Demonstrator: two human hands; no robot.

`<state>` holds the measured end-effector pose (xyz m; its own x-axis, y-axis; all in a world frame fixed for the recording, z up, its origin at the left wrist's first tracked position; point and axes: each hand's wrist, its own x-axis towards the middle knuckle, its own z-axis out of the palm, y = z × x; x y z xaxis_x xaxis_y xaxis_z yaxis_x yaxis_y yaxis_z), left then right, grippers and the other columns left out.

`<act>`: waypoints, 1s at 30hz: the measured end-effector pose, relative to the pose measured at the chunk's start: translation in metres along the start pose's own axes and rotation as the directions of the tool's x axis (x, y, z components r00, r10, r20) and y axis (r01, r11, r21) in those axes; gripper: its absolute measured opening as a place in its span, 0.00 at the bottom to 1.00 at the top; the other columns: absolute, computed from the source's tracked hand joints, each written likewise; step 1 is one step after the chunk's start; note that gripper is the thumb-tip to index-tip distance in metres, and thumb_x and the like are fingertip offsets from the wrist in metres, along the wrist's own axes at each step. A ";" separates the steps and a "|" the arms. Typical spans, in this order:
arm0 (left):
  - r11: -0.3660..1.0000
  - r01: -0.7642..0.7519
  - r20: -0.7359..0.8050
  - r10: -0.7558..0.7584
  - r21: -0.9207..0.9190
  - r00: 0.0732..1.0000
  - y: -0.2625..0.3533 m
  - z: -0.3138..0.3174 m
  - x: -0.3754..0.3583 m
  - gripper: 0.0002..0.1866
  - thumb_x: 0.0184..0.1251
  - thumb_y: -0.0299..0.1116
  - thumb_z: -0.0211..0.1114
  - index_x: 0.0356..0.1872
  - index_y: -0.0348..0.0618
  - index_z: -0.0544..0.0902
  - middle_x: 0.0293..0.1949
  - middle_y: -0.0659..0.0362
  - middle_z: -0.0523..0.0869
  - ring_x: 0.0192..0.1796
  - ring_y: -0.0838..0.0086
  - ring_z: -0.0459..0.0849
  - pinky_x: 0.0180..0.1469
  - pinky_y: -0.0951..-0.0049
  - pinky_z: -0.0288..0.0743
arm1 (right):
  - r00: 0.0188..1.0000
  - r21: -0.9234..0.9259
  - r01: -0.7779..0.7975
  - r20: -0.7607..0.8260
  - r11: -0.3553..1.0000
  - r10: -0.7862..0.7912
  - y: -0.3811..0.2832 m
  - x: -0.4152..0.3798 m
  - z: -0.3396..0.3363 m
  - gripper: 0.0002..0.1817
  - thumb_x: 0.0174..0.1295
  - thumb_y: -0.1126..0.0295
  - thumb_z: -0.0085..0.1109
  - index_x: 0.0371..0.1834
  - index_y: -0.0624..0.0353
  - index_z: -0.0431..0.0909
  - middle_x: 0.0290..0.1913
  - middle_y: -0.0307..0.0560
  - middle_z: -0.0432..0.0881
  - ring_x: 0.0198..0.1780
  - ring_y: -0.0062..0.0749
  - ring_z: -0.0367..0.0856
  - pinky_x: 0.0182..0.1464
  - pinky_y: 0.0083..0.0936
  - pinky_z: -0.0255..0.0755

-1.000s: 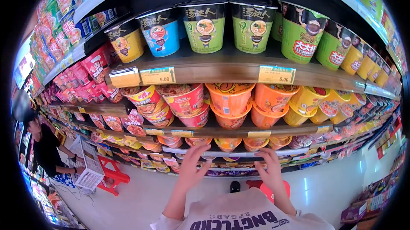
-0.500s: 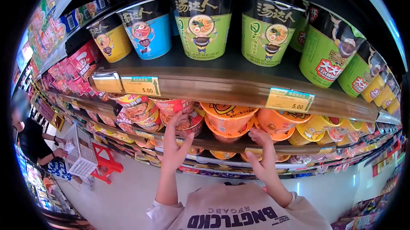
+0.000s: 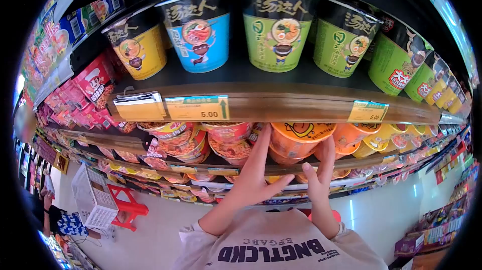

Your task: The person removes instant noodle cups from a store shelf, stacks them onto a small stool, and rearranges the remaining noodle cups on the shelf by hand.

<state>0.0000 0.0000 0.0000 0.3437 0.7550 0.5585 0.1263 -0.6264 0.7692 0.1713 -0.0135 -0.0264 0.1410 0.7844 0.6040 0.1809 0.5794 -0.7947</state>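
Both my hands reach to the lower shelf at an orange instant noodle bowl [image 3: 296,142], which sits on another orange bowl. My left hand [image 3: 258,177] has its fingers stretched up along the bowl's left side, its thumb spread away to the right. At the bowl's right side, my right hand [image 3: 320,174] holds its fingers upright with the thumb apart. Whether the fingertips press on the bowl cannot be made out. Red noodle bowls [image 3: 231,142] are stacked left of my left hand. Another orange bowl [image 3: 351,137] stands right of my right hand.
Above, a shelf carries yellow, blue [image 3: 201,44] and green noodle cups [image 3: 275,44], with price tags [image 3: 198,108] along its edge. Yellow bowls [image 3: 375,143] continue to the right. On the floor at left are a white basket [image 3: 95,194], a red stool [image 3: 128,202] and a person [image 3: 65,222].
My hands have moved up and closer together, onto either side of the orange bowl. The view has turned left, so the shelf goods appear further right.
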 end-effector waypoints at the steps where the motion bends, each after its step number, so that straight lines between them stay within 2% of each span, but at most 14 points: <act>1: 1.000 -0.008 0.018 0.008 -0.013 1.000 0.003 0.003 -0.001 0.49 0.50 0.30 0.66 0.69 0.33 0.42 0.70 0.46 0.44 0.73 0.60 0.44 0.69 0.59 0.47 | 1.000 -0.011 -0.003 -0.002 1.000 0.003 -0.002 -0.004 -0.002 0.42 0.54 0.66 0.58 0.69 0.68 0.45 0.68 0.57 0.53 0.68 0.43 0.53 0.68 0.35 0.44; 3: 1.000 -0.015 0.059 0.016 -0.014 0.998 0.009 -0.019 -0.017 0.50 0.49 0.32 0.67 0.69 0.34 0.42 0.70 0.46 0.44 0.73 0.60 0.44 0.69 0.58 0.48 | 0.992 -0.015 0.018 -0.126 1.000 -0.020 -0.011 -0.022 0.024 0.44 0.54 0.63 0.57 0.69 0.67 0.43 0.69 0.56 0.49 0.68 0.42 0.53 0.68 0.36 0.44; 5: 0.998 -0.019 0.089 0.023 -0.052 0.996 0.019 -0.020 -0.028 0.50 0.49 0.36 0.68 0.68 0.32 0.44 0.68 0.39 0.47 0.72 0.52 0.46 0.69 0.60 0.44 | 0.965 -0.032 0.052 -0.257 0.998 -0.059 -0.005 -0.040 0.028 0.47 0.54 0.60 0.58 0.69 0.66 0.39 0.69 0.54 0.48 0.69 0.42 0.50 0.68 0.36 0.44; 7: 0.995 -0.047 0.111 0.056 -0.083 0.992 0.023 -0.023 -0.039 0.50 0.49 0.36 0.68 0.68 0.32 0.45 0.66 0.39 0.51 0.70 0.51 0.50 0.68 0.59 0.46 | 0.912 0.212 0.037 -0.406 0.977 0.054 -0.009 -0.057 0.039 0.46 0.55 0.60 0.57 0.70 0.65 0.39 0.69 0.53 0.48 0.69 0.42 0.51 0.68 0.36 0.47; 9: 0.977 -0.016 0.160 0.051 -0.211 0.986 0.023 -0.024 -0.051 0.50 0.49 0.35 0.68 0.68 0.33 0.45 0.63 0.40 0.54 0.68 0.50 0.52 0.67 0.58 0.48 | 0.810 0.314 -0.155 -0.502 0.937 0.302 0.003 -0.075 0.035 0.44 0.59 0.52 0.51 0.70 0.62 0.40 0.67 0.51 0.54 0.67 0.37 0.55 0.67 0.34 0.51; 12: 0.980 -0.033 0.215 0.076 -0.196 0.974 0.022 -0.026 -0.062 0.51 0.49 0.34 0.68 0.69 0.35 0.43 0.63 0.43 0.51 0.68 0.52 0.51 0.66 0.56 0.53 | 0.793 0.481 -0.068 -0.505 0.874 0.340 0.000 -0.091 0.035 0.41 0.62 0.49 0.47 0.70 0.61 0.42 0.66 0.49 0.56 0.67 0.34 0.57 0.66 0.32 0.54; 14: 0.990 -0.058 0.245 0.088 -0.127 0.966 0.022 -0.028 -0.069 0.52 0.50 0.32 0.68 0.69 0.36 0.40 0.66 0.45 0.47 0.69 0.54 0.48 0.66 0.55 0.55 | 0.883 0.457 0.177 -0.464 0.872 0.064 0.006 -0.105 0.038 0.31 0.68 0.52 0.31 0.68 0.61 0.50 0.64 0.49 0.62 0.65 0.36 0.61 0.64 0.33 0.58; 15: 0.990 -0.052 0.253 0.085 -0.134 0.964 0.023 -0.029 -0.074 0.52 0.50 0.32 0.68 0.69 0.36 0.40 0.66 0.45 0.47 0.69 0.54 0.48 0.66 0.55 0.55 | 0.879 0.451 0.173 -0.471 0.875 0.069 0.006 -0.112 0.040 0.31 0.68 0.52 0.31 0.68 0.61 0.50 0.64 0.49 0.62 0.65 0.36 0.61 0.64 0.33 0.58; 17: 0.980 0.022 0.282 0.035 -0.197 0.959 0.023 -0.034 -0.077 0.52 0.50 0.33 0.68 0.69 0.36 0.40 0.67 0.45 0.45 0.70 0.55 0.47 0.67 0.56 0.55 | 0.773 0.347 -0.025 -0.588 0.938 0.238 0.000 -0.108 0.053 0.31 0.67 0.51 0.32 0.68 0.61 0.50 0.64 0.48 0.62 0.65 0.36 0.61 0.63 0.31 0.59; 19: 0.980 0.042 0.318 0.023 -0.197 0.948 0.023 -0.040 -0.082 0.52 0.50 0.33 0.68 0.69 0.36 0.39 0.67 0.45 0.44 0.71 0.56 0.46 0.67 0.56 0.54 | 0.772 0.334 -0.048 -0.586 0.941 0.247 -0.012 -0.108 0.059 0.31 0.67 0.52 0.35 0.68 0.62 0.49 0.63 0.49 0.63 0.64 0.35 0.62 0.62 0.29 0.59; 21: 0.956 0.141 0.317 -0.053 -0.259 0.947 0.018 -0.041 -0.092 0.53 0.51 0.39 0.67 0.69 0.35 0.38 0.69 0.42 0.43 0.71 0.52 0.43 0.68 0.58 0.45 | 0.823 0.284 -0.135 -0.502 0.949 0.267 -0.016 -0.116 0.061 0.36 0.64 0.58 0.46 0.69 0.65 0.43 0.66 0.51 0.56 0.65 0.35 0.57 0.66 0.30 0.52; 22: 0.956 0.153 0.317 -0.069 -0.249 0.946 0.015 -0.042 -0.098 0.54 0.51 0.38 0.67 0.69 0.35 0.35 0.69 0.43 0.40 0.72 0.55 0.41 0.68 0.59 0.48 | 0.825 0.316 -0.144 -0.485 0.938 0.290 -0.026 -0.115 0.066 0.36 0.61 0.67 0.47 0.69 0.66 0.42 0.66 0.52 0.56 0.65 0.34 0.57 0.65 0.29 0.52; 26: 0.849 0.219 0.264 -0.097 -0.481 0.960 0.014 -0.040 -0.104 0.55 0.51 0.33 0.67 0.69 0.37 0.33 0.69 0.46 0.39 0.71 0.59 0.47 0.66 0.60 0.56 | 0.866 0.286 -0.093 -0.449 0.954 0.219 -0.044 -0.112 0.077 0.39 0.57 0.73 0.52 0.69 0.65 0.42 0.65 0.52 0.56 0.65 0.35 0.58 0.65 0.30 0.52; 30: 0.836 0.242 0.263 -0.122 -0.493 0.957 0.020 -0.046 -0.104 0.54 0.50 0.32 0.67 0.69 0.39 0.34 0.70 0.49 0.40 0.71 0.61 0.50 0.66 0.60 0.55 | 0.875 0.252 -0.095 -0.441 0.963 0.201 -0.054 -0.117 0.081 0.37 0.57 0.73 0.51 0.69 0.66 0.44 0.65 0.52 0.57 0.65 0.36 0.58 0.66 0.31 0.51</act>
<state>-0.0761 -0.0822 -0.0288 0.5581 0.7482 0.3588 -0.2696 -0.2454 0.9312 0.0666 -0.1186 -0.0593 0.5888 0.7052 0.3949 -0.0841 0.5394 -0.8379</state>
